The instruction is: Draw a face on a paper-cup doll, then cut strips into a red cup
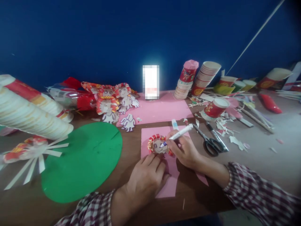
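A paper doll face [158, 147] with curled red-and-yellow paper hair lies on a pink paper sheet [171, 185] in front of me. Its drawn eyes and smile show; the lower part is covered by my left hand [150, 171]. The bunched, bent fingers of that hand press the doll's lower edge down against the sheet. In my right hand [184, 149] is a white marker [181, 132], pinched near its purple tip. The tip points down at the face, beside one eye; whether it touches cannot be made out.
Scissors [210, 146] and a black marker [217, 136] lie right of the sheet, among paper scraps. Finished-looking dolls [108, 105] and a green paper disc [84, 160] are on the left. Stacked paper cups [30, 110] lean there; more cup stacks [205, 78] stand behind.
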